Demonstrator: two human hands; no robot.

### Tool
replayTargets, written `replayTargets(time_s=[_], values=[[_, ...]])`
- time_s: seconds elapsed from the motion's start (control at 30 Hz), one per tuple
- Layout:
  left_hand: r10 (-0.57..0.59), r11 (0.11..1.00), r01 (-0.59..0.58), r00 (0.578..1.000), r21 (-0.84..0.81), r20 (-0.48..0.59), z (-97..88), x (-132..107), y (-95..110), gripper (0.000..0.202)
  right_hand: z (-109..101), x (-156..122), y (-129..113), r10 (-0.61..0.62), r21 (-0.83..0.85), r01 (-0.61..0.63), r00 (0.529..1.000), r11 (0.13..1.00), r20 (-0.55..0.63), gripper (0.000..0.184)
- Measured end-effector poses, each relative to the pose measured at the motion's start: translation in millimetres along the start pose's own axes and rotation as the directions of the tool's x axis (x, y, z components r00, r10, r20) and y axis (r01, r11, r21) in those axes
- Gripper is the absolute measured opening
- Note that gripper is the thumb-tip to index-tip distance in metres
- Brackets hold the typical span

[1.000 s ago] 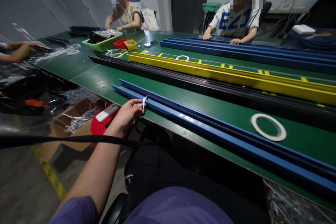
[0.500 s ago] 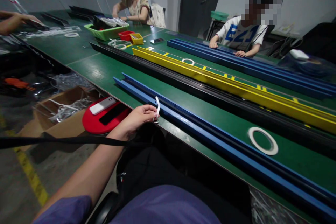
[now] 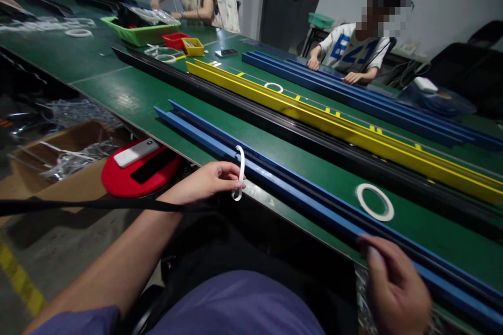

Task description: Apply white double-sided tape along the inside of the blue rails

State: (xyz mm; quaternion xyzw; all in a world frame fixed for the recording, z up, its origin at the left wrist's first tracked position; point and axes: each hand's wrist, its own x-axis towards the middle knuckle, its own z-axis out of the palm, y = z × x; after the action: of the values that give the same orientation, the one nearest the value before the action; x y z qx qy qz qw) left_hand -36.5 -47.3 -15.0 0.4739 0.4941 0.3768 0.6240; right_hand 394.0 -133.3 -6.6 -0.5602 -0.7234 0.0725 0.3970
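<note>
My left hand (image 3: 208, 180) is closed in a pinch on a thin white strip (image 3: 239, 172) that curls up beside the near blue rail (image 3: 275, 180) at the table's front edge. My right hand (image 3: 395, 285) has come in at the lower right, fingers loosely curled, fingertips touching the same blue rail's near edge. It holds nothing that I can see. A white tape roll (image 3: 374, 201) lies flat on the green table (image 3: 129, 97) just beyond the blue rails.
Black (image 3: 220, 91), yellow (image 3: 314, 110) and more blue rails (image 3: 353, 97) run across the table. A green tray (image 3: 137, 34) and small red and yellow bins stand far left. Two other people sit opposite. A red stool (image 3: 133, 175) with a phone and a cardboard box (image 3: 51, 157) are left of me.
My left hand has drawn the white strip along the blue rail, and more strip now hangs loose. My right hand has come into view and touches the rail. The view has shifted rightward.
</note>
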Motion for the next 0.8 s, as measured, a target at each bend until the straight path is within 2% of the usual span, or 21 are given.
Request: replayTargets(time_s=[0.03, 0.07, 0.1, 0.2, 0.27, 0.33, 0.43, 0.5, 0.6, 0.67, 0.73, 0.8], values=[[0.005, 1.000, -0.005, 1.000, 0.012, 0.016, 1.4, 1, -2, 0.036, 18, 3, -7, -0.034, 0.062, 0.025, 0.987, 0.998, 0.156, 0.023], [0.006, 1.000, -0.007, 0.999, 0.023, 0.032, 2.1, 2, -4, 0.036, 37, 7, -16, -0.080, 0.156, 0.035, 0.954, 0.987, 0.289, 0.025], [0.004, 0.999, -0.006, 0.999, 0.033, 0.047, 2.3, 4, -5, 0.035, 57, 11, -27, -0.109, 0.248, 0.013, 0.920, 0.969, 0.376, 0.027], [-0.003, 0.999, 0.000, 0.997, 0.045, 0.071, 1.3, 7, -9, 0.033, 111, 25, -66, -0.071, 0.378, -0.156, 0.850, 0.912, 0.522, 0.036], [-0.001, 0.999, -0.002, 0.998, 0.033, 0.061, 1.3, 7, -10, 0.032, 139, 36, -89, -0.047, 0.392, -0.268, 0.771, 0.880, 0.635, 0.050], [-0.001, 1.000, 0.000, 0.999, 0.016, 0.033, 2.7, 6, -11, 0.033, 160, 46, -108, -0.032, 0.423, -0.346, 0.742, 0.838, 0.669, 0.044], [-0.021, 0.999, 0.021, 1.000, -0.036, -0.017, 6.6, 2, -13, 0.035, 179, 57, -126, 0.000, 0.445, -0.407, 0.738, 0.797, 0.675, 0.025], [-0.037, 0.996, 0.031, 0.997, -0.085, -0.062, 9.4, -1, -16, 0.037, 186, 60, -131, 0.023, 0.458, -0.467, 0.718, 0.756, 0.695, 0.018], [-0.050, 0.993, 0.034, 0.990, -0.116, -0.134, 12.8, -3, -20, 0.045, 190, 57, -131, 0.052, 0.455, -0.598, 0.640, 0.660, 0.766, 0.023], [-0.057, 0.991, 0.030, 0.977, -0.134, -0.204, 13.7, -6, -24, 0.050, 191, 52, -126, 0.034, 0.453, -0.635, 0.602, 0.626, 0.797, 0.021], [-0.062, 0.983, -0.004, 0.933, -0.185, -0.354, 13.8, -11, -34, 0.050, 190, 47, -119, 0.003, 0.473, -0.612, 0.614, 0.634, 0.789, 0.020], [-0.059, 0.973, -0.075, 0.830, -0.216, -0.555, 14.1, -22, -54, 0.042, 188, 40, -110, -0.012, 0.505, -0.585, 0.646, 0.634, 0.763, 0.020]])
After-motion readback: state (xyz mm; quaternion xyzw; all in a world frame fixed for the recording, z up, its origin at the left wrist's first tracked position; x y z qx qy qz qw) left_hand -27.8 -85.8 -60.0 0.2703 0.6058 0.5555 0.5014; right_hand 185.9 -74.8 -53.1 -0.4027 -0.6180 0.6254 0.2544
